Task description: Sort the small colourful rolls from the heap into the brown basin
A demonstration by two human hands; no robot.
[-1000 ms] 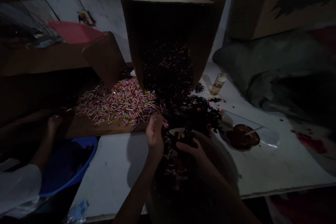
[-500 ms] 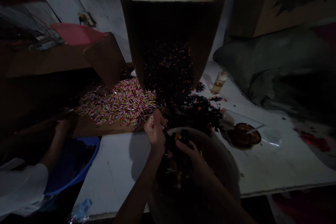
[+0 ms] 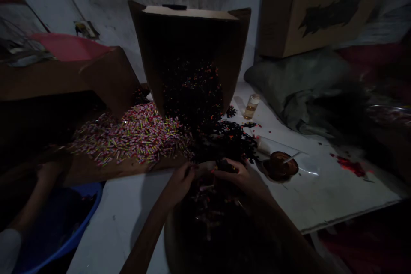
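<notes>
My right hand is closed around a small clump of dark pieces over the far rim of a big dark bowl in front of me. My left hand sits just left of it, fingers pinched together and pointing at the clump; it is too dark to see what they hold. The bowl holds more dark pieces with red and pale flecks. Just beyond my hands a heap of dark pieces spills from a tipped cardboard box.
A pile of pink and yellow pieces lies on cardboard to the left. A small glass bottle and a brown dish with a stick stand on the right. Another person's arm reaches over a blue basin.
My left hand has dropped from a raised pinch to the bowl's rim beside my right hand. My view has shifted right and tilted up. The other person's arm has moved left.
</notes>
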